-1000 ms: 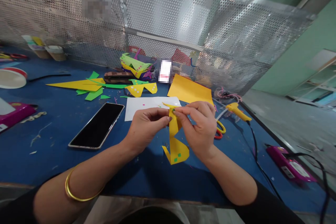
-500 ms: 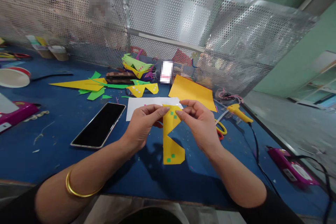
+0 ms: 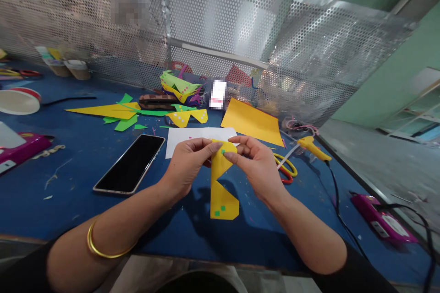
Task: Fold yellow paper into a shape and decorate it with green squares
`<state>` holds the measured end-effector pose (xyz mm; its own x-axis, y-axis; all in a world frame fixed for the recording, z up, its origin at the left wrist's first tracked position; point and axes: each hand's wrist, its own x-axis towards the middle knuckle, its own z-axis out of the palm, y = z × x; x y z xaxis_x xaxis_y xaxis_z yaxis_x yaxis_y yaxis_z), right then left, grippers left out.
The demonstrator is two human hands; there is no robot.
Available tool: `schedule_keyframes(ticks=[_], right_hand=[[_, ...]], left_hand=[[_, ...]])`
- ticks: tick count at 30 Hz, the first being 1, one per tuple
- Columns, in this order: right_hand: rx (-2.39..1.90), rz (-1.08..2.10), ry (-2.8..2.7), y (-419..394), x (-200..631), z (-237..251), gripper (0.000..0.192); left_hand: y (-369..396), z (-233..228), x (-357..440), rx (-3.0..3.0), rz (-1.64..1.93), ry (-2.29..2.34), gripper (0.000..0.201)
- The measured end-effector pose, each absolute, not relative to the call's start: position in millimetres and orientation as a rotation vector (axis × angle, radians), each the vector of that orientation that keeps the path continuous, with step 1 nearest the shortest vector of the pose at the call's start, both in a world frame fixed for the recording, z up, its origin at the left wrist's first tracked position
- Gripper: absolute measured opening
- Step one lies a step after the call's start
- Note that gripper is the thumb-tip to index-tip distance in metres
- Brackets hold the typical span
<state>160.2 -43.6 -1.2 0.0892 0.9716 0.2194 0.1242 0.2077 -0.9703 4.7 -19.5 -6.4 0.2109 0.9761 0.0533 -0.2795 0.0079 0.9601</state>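
Observation:
A yellow paper cut-out (image 3: 224, 197), shaped like glasses with a V notch, hangs lengthwise in front of me. Small green squares dot both of its ends. My left hand (image 3: 187, 162) pinches its top left edge between thumb and fingers. At the top right, my right hand (image 3: 256, 162) is closed on the same end, its thumb covering one of the green squares. Behind the hands lies a white sheet (image 3: 177, 139), partly hidden by them. Scissors with yellow and red handles (image 3: 290, 165) rest just right of my right hand.
A phone (image 3: 130, 165) lies to the left. Farther back are another pair of yellow paper glasses (image 3: 192, 116), green and yellow paper scraps (image 3: 106, 111) and an orange-yellow sheet (image 3: 252, 121). On the right are a yellow glue gun (image 3: 314, 147) and a corded magenta device (image 3: 381, 219).
The cut-out has shifted slightly left and down. My right hand has moved left along its top end, and its thumb now covers a green square. More of the scissors shows.

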Motion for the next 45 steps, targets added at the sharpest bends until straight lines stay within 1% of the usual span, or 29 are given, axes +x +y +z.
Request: schedule_keyframes(ticks=[3,6,12,19,26,29,32,38,41,45], right_hand=[[-1.155,0.859,-1.267,-43.1,160.9,-2.7,0.034],[-1.155,0.811,-1.249,-42.6,161.0,-2.6,0.032],[-1.075,0.935,-1.151,-43.0,159.9,-1.0,0.038],[-1.119,0.935,-1.173,-42.2,159.8,-0.4,0.035],[-1.084,1.001,-1.104,-43.0,158.7,2.0,0.044],[-1.103,1.0,-1.102,-44.1,158.0,2.7,0.04],[-1.094,0.929,-1.052,-43.0,159.8,3.5,0.037],[-0.992,0.676,-0.832,-31.3,175.9,5.1,0.037],[-0.935,0.631,-0.729,-24.8,185.5,7.6,0.038],[-0.867,0.624,-0.67,-19.0,193.5,12.0,0.034]], left_hand=[[-18.7,-6.7,4.0,1.129,1.115,0.833,0.028],[-18.8,-6.3,4.1,1.173,1.102,0.846,0.027],[-21.6,-3.5,5.7,1.249,1.142,0.872,0.028],[-23.7,-2.5,6.5,1.346,1.097,0.898,0.025],[-25.8,-0.3,6.6,1.386,1.07,0.898,0.022],[-27.2,0.4,7.4,1.424,1.023,0.903,0.024],[-27.1,0.2,7.8,1.401,1.043,0.895,0.025],[-21.8,-2.6,4.5,1.431,1.267,0.991,0.03],[-19.6,-4.5,3.0,1.428,1.338,1.041,0.032],[-19.3,-6.5,2.5,1.426,1.32,1.086,0.035]])
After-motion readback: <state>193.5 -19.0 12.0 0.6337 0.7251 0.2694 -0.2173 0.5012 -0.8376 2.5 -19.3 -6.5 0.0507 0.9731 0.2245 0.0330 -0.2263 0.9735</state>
